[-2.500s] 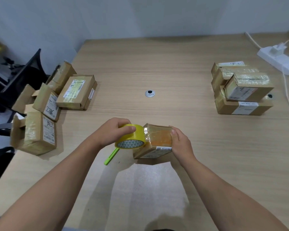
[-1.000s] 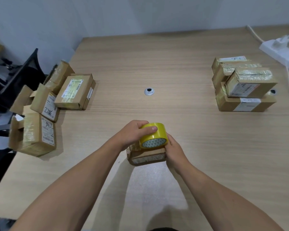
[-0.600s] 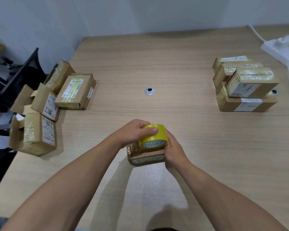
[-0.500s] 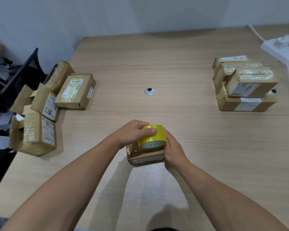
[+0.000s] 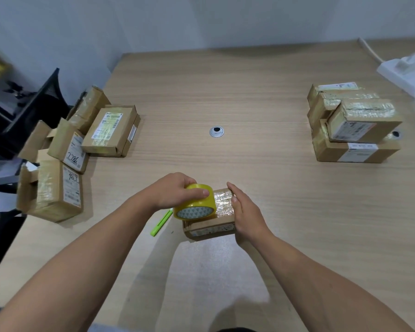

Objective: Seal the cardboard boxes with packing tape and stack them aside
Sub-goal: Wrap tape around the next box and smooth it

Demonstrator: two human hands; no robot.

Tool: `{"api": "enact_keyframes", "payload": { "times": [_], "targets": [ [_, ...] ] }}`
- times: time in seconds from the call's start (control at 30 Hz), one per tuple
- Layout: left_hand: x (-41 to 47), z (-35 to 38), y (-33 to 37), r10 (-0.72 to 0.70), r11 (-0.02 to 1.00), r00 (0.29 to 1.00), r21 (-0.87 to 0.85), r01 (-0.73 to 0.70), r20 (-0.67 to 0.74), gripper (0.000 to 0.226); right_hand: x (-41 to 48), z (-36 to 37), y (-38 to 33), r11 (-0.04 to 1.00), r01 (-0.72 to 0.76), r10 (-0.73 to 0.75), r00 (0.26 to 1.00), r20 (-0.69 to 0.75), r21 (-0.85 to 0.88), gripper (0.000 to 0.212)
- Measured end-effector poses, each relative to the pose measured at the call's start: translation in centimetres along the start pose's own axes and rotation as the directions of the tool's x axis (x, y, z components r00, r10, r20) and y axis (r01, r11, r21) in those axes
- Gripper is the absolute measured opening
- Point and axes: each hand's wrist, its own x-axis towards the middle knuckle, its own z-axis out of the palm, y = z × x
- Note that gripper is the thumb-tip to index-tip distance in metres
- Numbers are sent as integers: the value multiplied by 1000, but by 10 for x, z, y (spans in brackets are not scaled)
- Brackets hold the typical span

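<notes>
Head view looks down on a broad wooden table [image 5: 249, 92]. A loose heap of cardboard boxes [image 5: 82, 140] lies along its left edge, some with flaps standing up. A neat stack of taped boxes [image 5: 355, 125] sits well apart near the right edge, close to a white power strip [image 5: 405, 75] at the far right corner.

Toward the near edge, about midway along it, a small box [image 5: 209, 226] rests on the table between the person's two hands, and its top already shines with tape. A yellow tape roll [image 5: 197, 204] sits on the left part of that top. A green pen-like tool [image 5: 161, 224], perhaps a cutter, lies just beside the box on its left.

From where I stand, the sealing step looks well under way. A strip seems to run from the roll across the lid. Next the strip would need carrying over the box's edge, pressing flat and cutting free before the box goes to the right-hand stack.

The left hand [image 5: 175, 192] grips the roll, fingers curled over its rim and thumb across the front. The right hand [image 5: 244, 212] steadies the box. Its fingers [image 5: 233, 188] are straight and held together against the right end, and the thumb lies on the taped top.
</notes>
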Motion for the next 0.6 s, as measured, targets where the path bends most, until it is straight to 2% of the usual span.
{"api": "enact_keyframes", "payload": {
  "times": [0.27,0.37,0.43,0.53,0.6],
  "targets": [
    [-2,0,-1,-5,991,999,130,10,-35,36,-1,1,-8,999,-15,14,1000,-16,-31,42],
    [-3,3,1,-2,989,998,146,10,-55,36,4,4,-17,998,-61,61,997,-49,-16,42],
    [-3,5,3,9,988,998,153,1,-67,36,7,7,-23,996,-91,92,994,-65,13,32],
    [-4,8,3,28,991,993,130,-13,-113,45,10,14,-23,996,-82,80,995,-61,-39,13],
    [-6,10,2,8,1000,990,12,-6,-144,51,10,17,-21,995,-82,78,995,-64,-58,9]
  ]
}}
